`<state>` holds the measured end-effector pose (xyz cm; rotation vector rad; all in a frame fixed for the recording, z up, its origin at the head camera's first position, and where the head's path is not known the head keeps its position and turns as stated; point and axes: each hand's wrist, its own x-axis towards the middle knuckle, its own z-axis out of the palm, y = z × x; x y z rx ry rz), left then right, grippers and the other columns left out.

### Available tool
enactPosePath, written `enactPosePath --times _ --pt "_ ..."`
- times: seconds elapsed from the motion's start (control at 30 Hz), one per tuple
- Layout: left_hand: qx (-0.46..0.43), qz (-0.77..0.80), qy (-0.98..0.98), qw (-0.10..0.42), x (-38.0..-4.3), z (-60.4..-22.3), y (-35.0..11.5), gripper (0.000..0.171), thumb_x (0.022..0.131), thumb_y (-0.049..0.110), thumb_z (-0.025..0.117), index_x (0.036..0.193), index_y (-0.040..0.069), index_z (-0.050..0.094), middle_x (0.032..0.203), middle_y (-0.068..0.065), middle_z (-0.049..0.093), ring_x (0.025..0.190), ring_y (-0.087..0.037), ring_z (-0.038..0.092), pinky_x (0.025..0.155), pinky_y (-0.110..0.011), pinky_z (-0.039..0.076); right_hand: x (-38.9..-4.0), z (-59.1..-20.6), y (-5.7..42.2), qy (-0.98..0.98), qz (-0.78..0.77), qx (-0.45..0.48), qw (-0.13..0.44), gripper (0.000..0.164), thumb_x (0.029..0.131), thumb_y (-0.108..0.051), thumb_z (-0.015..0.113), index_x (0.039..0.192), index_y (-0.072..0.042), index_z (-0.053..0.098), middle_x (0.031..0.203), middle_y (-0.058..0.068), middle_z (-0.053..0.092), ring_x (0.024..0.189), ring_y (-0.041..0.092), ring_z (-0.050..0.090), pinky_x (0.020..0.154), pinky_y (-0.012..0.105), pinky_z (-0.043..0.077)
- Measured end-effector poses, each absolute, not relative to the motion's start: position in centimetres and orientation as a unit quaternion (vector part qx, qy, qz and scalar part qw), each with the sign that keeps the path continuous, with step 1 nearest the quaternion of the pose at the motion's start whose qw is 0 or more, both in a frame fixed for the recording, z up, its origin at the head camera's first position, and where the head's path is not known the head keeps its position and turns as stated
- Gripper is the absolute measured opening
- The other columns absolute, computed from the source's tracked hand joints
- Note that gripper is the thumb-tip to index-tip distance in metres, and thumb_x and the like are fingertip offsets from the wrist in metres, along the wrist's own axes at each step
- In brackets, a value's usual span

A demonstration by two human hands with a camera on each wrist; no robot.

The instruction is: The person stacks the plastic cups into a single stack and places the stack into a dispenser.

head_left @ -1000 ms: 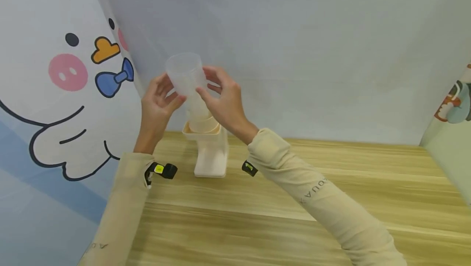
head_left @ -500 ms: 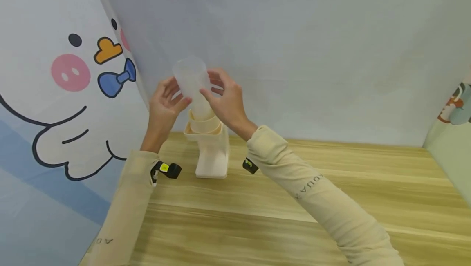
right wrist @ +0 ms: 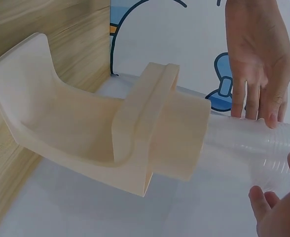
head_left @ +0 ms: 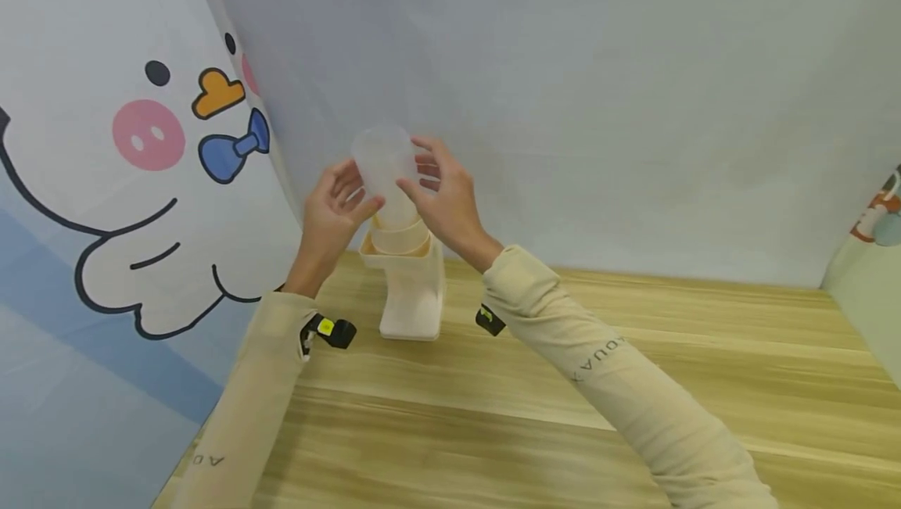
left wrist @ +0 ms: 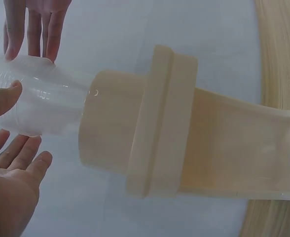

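Note:
Between my two hands is a stack of clear plastic cups [head_left: 383, 169], open end up and leaning slightly left, with close-set ridges near its wide end. My left hand [head_left: 329, 216] holds its left side, thumb in front. From the right, my right hand [head_left: 448, 200] holds it with thumb and fingers. The narrow lower end reaches into the round cream collar [head_left: 403, 241] on top of a cream stand [head_left: 411, 302]. In the left wrist view the collar [left wrist: 110, 123] stands around the cups' tapered end [left wrist: 71, 106]; how deep they go is hidden.
The stand rests on a wood-grain table [head_left: 535, 423], near a pale grey backdrop [head_left: 598, 126]. At the left is a panel with cartoon bird drawings [head_left: 148, 134]. Black cameras sit at the left wrist [head_left: 341, 332] and right wrist [head_left: 490, 320].
Both hands have lowered the cup stack and moved it right, toward the stand. It stands more upright, with its narrow end in the collar. The whole view has shifted slightly.

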<state>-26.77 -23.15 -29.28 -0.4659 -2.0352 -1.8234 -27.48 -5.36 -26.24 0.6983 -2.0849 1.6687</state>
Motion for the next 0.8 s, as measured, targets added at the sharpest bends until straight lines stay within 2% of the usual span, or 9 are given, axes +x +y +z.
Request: enactPosePath --times 0.33,0.6,0.8 --pt "-0.153 -0.626 -0.747 0.164 -26.6 -30.0 -23.1 0.065 0.083 0.004 0.072 0.138 0.002 0.039 0.138 -0.015 0.045 0.128 -0.026 0.043 0.107 -0.04 0.032 -27.8 -27.0 -4.9 -0.764 0.568 0.253 0.174 0.055 0.086 -0.003 0.068 0.136 -0.006 0.046 0.117 0.022 0.058 0.106 0.031 0.059 0.089 0.039 0.049" --pt "-0.152 -0.611 -0.761 0.155 -25.0 -28.6 -22.2 0.06 0.085 0.001 0.069 0.137 -0.003 0.039 0.136 -0.021 0.045 0.126 -0.033 0.043 0.108 -0.043 0.03 -28.1 -27.3 -4.6 -0.767 0.559 0.26 0.179 0.054 0.085 -0.003 0.069 0.135 -0.004 0.048 0.117 0.021 0.058 0.106 0.03 0.059 0.088 0.037 0.05" --pt "-0.142 -0.602 -0.773 0.138 -24.7 -28.6 -22.1 0.061 0.085 0.003 0.069 0.137 -0.003 0.038 0.137 -0.021 0.044 0.128 -0.033 0.041 0.109 -0.041 0.028 -28.3 -27.6 -4.3 -0.769 0.556 0.264 0.17 0.052 0.085 -0.002 0.069 0.132 -0.003 0.049 0.119 0.022 0.058 0.105 0.032 0.06 0.087 0.038 0.05"
